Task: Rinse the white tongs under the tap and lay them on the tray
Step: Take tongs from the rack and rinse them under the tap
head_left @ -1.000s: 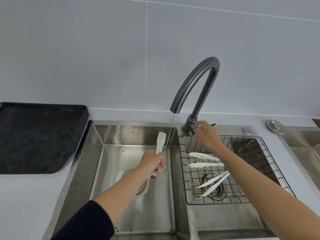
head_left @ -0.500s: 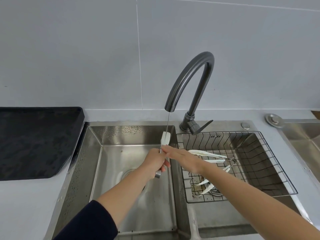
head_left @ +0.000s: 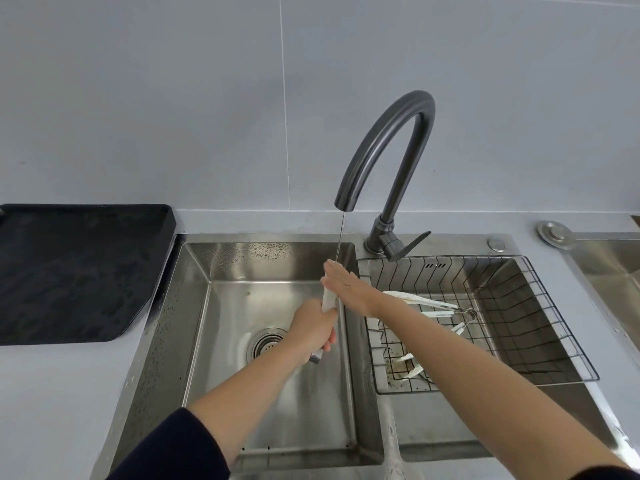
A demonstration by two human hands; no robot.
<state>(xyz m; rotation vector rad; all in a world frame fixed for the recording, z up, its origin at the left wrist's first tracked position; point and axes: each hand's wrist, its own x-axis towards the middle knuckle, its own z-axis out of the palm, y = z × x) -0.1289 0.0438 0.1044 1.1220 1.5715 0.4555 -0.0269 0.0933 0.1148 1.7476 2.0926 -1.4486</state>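
My left hand [head_left: 311, 332] grips the white tongs [head_left: 328, 301] by the handle over the left sink basin [head_left: 242, 261]; they show as one flat white blade with a metal end below my fist. The white tip points up into a thin stream of water [head_left: 341, 233] from the dark curved tap [head_left: 388, 133]. My right hand [head_left: 346, 289] lies with straight fingers against the wet tip, right under the stream. The black tray [head_left: 79, 271] sits on the counter to the left of the sink.
A black wire basket [head_left: 540, 292] sits in the right basin and holds more white-tipped tongs [head_left: 419, 301]. The tap lever [head_left: 412, 242] points right. The drain [head_left: 265, 342] is below my left hand. Another steel basin edge shows at far right.
My right hand left the tap lever and came across to the white tip. My left hand shifted the tongs right, into the stream.
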